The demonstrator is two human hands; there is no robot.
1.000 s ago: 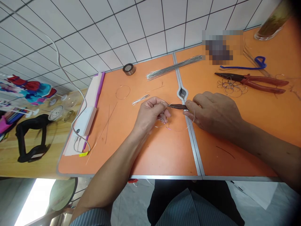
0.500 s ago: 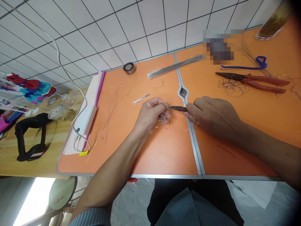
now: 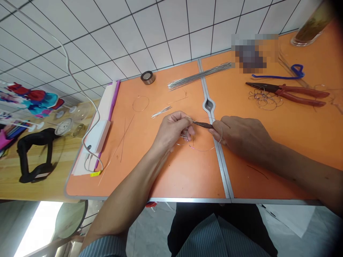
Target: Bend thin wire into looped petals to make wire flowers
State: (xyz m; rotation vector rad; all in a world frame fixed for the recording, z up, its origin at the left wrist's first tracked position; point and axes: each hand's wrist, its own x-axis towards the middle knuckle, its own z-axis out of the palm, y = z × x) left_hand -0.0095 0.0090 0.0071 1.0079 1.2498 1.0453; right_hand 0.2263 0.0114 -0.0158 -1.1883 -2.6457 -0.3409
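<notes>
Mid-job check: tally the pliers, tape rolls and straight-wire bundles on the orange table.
Pliers: 2 (red-handled pliers lying at right; dark pliers in the right hand)
Tape roll: 1
Straight-wire bundles: 2 (long bundle; short bundle)
Total: 5

Thin shiny metal wire (image 3: 203, 149) on a smooth matt orange table (image 3: 160, 167).

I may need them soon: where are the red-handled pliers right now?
In the head view, the red-handled pliers lie on the orange table, far right, beside a tangle of thin wire and near the blue cord.
</notes>
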